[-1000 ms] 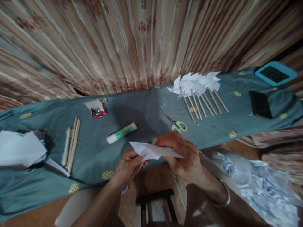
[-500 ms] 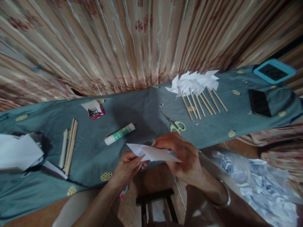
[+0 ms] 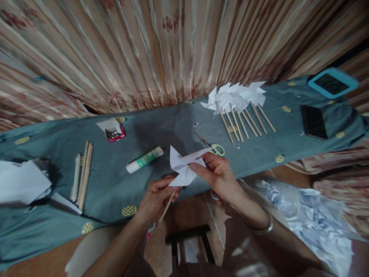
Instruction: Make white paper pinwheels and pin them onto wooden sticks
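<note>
My left hand (image 3: 157, 194) is closed round a thin wooden stick (image 3: 166, 207) that carries a white paper pinwheel (image 3: 182, 166). My right hand (image 3: 217, 175) pinches the pinwheel's paper blades from the right, thumb on its middle. Both hands hover over the near edge of a table with a grey-green cloth (image 3: 115, 181). A glue stick (image 3: 144, 159) lies just left of the pinwheel. Green-handled scissors (image 3: 215, 148) lie just behind my right hand.
A row of finished white pinwheels on sticks (image 3: 239, 105) lies at the back right. Loose wooden sticks (image 3: 83, 175) and white paper sheets (image 3: 23, 184) sit at the left. A small box of pins (image 3: 113, 132), a black phone (image 3: 313, 122), a blue-framed tablet (image 3: 333, 82) and crumpled plastic (image 3: 314, 223) are around.
The pinwheel, held flat and low before, is now tipped up and raised over the table edge. My right hand shifted from covering it to pinching its blades.
</note>
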The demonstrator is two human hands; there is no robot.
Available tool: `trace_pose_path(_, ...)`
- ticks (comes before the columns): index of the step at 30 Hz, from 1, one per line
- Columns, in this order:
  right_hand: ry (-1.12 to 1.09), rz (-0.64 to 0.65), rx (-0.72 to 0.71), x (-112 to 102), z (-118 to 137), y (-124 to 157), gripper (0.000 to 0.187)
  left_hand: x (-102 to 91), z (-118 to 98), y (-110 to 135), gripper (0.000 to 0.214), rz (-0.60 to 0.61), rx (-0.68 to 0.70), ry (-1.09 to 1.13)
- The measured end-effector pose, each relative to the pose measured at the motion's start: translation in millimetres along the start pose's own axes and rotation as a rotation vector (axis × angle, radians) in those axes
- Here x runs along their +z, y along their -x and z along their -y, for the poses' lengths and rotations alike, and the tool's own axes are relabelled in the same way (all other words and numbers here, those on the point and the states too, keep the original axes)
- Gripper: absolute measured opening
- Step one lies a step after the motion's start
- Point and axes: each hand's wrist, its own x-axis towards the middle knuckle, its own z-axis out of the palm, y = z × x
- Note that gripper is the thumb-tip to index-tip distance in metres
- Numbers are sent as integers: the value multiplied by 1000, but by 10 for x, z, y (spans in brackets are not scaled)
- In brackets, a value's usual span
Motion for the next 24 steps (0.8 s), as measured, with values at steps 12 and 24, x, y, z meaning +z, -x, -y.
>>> trace_pose_path(12,-152,48,219,-66,-205,-254,36,58,104,-28,34,-84,38,11)
trace_pose_path(24,45,281,351,140,-274,-275,31,-10,397,440,29,-293,31,254)
